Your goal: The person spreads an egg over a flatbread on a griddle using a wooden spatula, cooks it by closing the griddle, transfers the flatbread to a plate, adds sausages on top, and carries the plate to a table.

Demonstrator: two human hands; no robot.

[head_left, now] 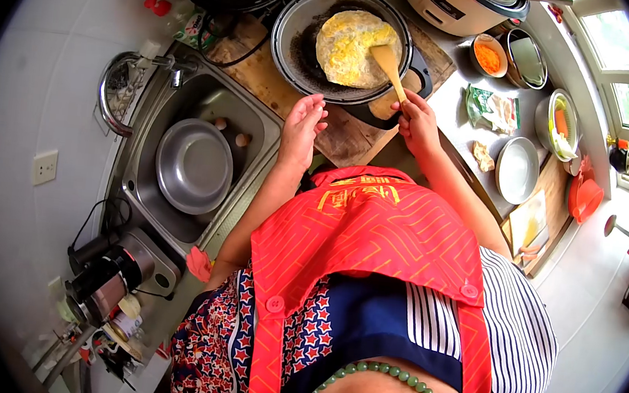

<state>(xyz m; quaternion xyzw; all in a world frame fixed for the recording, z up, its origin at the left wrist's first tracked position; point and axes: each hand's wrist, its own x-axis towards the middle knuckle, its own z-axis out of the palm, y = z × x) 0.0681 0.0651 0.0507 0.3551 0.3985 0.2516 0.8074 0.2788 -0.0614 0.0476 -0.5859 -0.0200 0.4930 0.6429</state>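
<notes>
Right hand [418, 127] wrapped around a spatula [389, 67] at the 3 o'clock side of a pancake [349, 37], seemingly nearly set but not yet out of the pan [288, 57] at 12 o'clock; left hand [302, 133] loosely spread.

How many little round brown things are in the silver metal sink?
2. One small round brown thing is near the top of the wide grey metal basin; the second brown thing is just right of it. More may be hidden under the basin.
</notes>
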